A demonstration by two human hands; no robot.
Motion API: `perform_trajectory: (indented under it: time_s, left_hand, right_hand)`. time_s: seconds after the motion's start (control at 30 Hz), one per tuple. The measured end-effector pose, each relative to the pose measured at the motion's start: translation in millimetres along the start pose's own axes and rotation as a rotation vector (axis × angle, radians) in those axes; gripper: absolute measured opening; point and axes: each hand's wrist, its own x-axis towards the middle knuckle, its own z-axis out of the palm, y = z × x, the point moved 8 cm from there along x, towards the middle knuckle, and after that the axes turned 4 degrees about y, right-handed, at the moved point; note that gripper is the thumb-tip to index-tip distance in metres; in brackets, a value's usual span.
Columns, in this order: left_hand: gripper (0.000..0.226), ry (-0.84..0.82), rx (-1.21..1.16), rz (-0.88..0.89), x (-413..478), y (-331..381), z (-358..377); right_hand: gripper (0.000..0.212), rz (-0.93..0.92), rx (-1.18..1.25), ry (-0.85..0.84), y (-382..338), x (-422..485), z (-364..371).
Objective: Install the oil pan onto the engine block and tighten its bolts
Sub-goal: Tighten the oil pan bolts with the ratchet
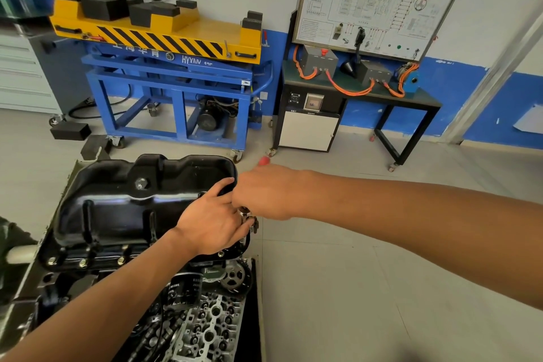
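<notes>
A glossy black oil pan sits on top of the engine block, with bolts along its near flange. My left hand rests on the pan's right end, fingers spread over the rim. My right hand grips a ratchet tool with a red handle end; its chrome socket head points down at the pan's right flange, just beside my left hand. The bolt under the socket is hidden.
A blue and yellow lift cart stands behind the engine. A training board with orange cables on a black table is at the back right. Black blocks lie on the floor to the left. Grey tiled floor spreads to the right.
</notes>
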Motion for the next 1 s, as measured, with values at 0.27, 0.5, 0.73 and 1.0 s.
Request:
perform_trajectory:
  time_s: [0.27, 0.5, 0.73, 1.0]
  left_hand:
    - [0.054, -0.002, -0.001, 0.013, -4, 0, 6]
    - [0.060, -0.030, -0.005, -0.006, -6, 0, 10]
    - [0.062, 0.040, -0.055, -0.030, -2, 0, 3]
    - [0.057, 0.046, -0.100, -0.039, -1, 1, 2]
  right_hand:
    - [0.015, -0.108, -0.086, 0.046, -8, -2, 5]
    - [0.013, -0.067, -0.092, 0.025, -4, -4, 5]
    - [0.040, 0.020, 0.053, 0.002, 4, -7, 7]
    - [0.036, 0.161, 0.294, -0.043, 5, -11, 17]
